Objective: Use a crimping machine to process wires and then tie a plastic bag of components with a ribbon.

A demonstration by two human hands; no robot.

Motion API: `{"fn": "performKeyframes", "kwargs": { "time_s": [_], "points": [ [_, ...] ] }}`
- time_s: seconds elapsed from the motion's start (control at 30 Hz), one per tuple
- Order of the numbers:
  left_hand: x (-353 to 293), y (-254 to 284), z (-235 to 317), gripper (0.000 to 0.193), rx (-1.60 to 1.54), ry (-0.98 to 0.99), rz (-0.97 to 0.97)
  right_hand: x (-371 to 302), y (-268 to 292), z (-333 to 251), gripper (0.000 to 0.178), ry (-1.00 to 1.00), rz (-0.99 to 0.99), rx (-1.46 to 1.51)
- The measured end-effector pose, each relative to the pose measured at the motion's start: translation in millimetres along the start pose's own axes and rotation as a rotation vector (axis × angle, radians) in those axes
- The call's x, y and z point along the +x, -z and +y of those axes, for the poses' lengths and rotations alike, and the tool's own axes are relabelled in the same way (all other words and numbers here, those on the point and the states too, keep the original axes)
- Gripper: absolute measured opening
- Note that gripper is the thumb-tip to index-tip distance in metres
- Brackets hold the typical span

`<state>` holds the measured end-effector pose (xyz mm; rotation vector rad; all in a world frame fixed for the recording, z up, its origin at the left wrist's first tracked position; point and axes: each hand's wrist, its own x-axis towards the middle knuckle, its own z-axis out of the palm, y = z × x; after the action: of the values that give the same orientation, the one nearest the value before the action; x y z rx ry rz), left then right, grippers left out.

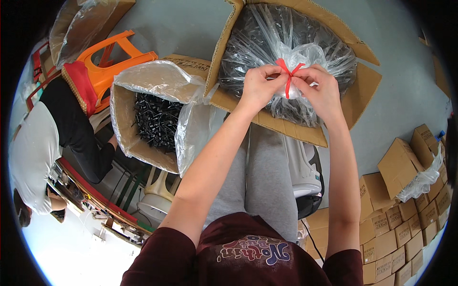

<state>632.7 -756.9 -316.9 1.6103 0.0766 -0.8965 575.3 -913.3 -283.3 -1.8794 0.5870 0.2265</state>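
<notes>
In the upper centre of the frame, the left hand [257,86] and right hand [320,88] pinched the ends of a thin red tie [289,76] around the gathered neck of a clear plastic bag of dark parts [267,43], which sat in an open cardboard box [363,81]. The knotting step looked under way; drawing it snug would call for both hands pulling evenly apart.
</notes>
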Motion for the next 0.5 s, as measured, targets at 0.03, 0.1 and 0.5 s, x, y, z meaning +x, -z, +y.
{"fn": "performKeyframes", "kwargs": {
  "time_s": [0.03,0.1,0.5],
  "points": [
    [-0.9,0.8,0.7,0.018,0.011,-0.009,-0.017,-0.6,-2.3,-0.6,0.013,-0.019,0.022,0.02],
    [-3.6,4.1,1.9,0.018,-0.126,0.024,-0.028,-1.5,-9.4,-1.9,0.012,-0.058,0.066,0.059],
    [-1.6,12.9,1.5,0.02,-0.308,0.212,0.007,-21.1,-31.0,-7.1,0.015,0.01,0.226,0.097]
  ]
}}
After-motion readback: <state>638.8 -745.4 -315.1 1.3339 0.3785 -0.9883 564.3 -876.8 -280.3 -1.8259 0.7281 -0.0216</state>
